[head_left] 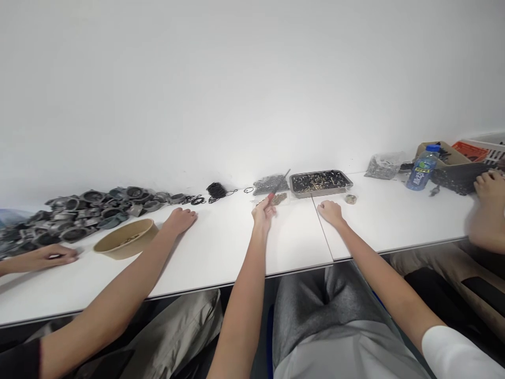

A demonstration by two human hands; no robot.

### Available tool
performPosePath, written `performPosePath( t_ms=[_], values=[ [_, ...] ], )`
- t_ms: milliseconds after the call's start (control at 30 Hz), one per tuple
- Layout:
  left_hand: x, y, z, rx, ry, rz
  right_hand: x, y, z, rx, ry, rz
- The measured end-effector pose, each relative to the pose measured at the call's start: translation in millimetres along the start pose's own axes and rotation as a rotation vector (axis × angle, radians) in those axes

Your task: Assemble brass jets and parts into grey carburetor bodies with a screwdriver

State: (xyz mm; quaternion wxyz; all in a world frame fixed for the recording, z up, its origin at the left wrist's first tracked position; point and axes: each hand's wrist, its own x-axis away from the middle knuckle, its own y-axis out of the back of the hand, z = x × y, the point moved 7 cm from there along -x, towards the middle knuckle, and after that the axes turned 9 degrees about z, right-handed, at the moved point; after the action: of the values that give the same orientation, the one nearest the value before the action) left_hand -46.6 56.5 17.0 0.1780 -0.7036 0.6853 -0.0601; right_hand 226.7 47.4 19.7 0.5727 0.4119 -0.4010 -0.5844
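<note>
My left hand (262, 211) is closed around a screwdriver (271, 196) with a red handle, its thin shaft slanting up and to the right. Just behind that hand lie a bag of small grey parts (268, 184) and a clear tray of small brass-coloured parts (281, 199). On the white table, my right hand (330, 211) rests with curled fingers, and nothing shows in it. Beyond it stands a metal tray (349, 184) full of black and brass-coloured screws or pins. A small clear container (350, 199) sits to its right.
At left, a co-worker's hands (179, 220) rest around a tan bowl (145, 239) before a heap of grey ring-shaped parts (74, 210). Black rings (216, 190) lie by the wall. Rightward are a blue-capped bottle (422, 171), a plastic bag (384, 166) and another person's hand (491, 187).
</note>
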Motion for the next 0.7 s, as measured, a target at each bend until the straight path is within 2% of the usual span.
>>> performPosePath(
  t_ms=[133, 233, 333, 467, 700],
  values=[
    [2.2, -8.1, 4.7, 0.126, 0.105, 0.137, -0.1, 0.0, -0.4, -0.002, -0.004, 0.001],
    [7.3, -20.7, 8.8, 0.159, 0.193, 0.254, -1.1, -0.2, -0.7, -0.001, -0.004, 0.003],
    [11.6, -28.9, 10.0, 0.159, 0.244, 0.322, -1.6, -0.2, -0.6, -0.001, -0.001, 0.007],
    [14.0, -32.6, 11.1, 0.124, 0.270, 0.343, -0.8, 0.1, -0.1, -0.004, 0.000, 0.005],
    [13.6, -35.2, 20.8, 0.000, 0.270, 0.283, -0.7, -0.5, -0.6, -0.010, -0.012, -0.003]
  ],
)
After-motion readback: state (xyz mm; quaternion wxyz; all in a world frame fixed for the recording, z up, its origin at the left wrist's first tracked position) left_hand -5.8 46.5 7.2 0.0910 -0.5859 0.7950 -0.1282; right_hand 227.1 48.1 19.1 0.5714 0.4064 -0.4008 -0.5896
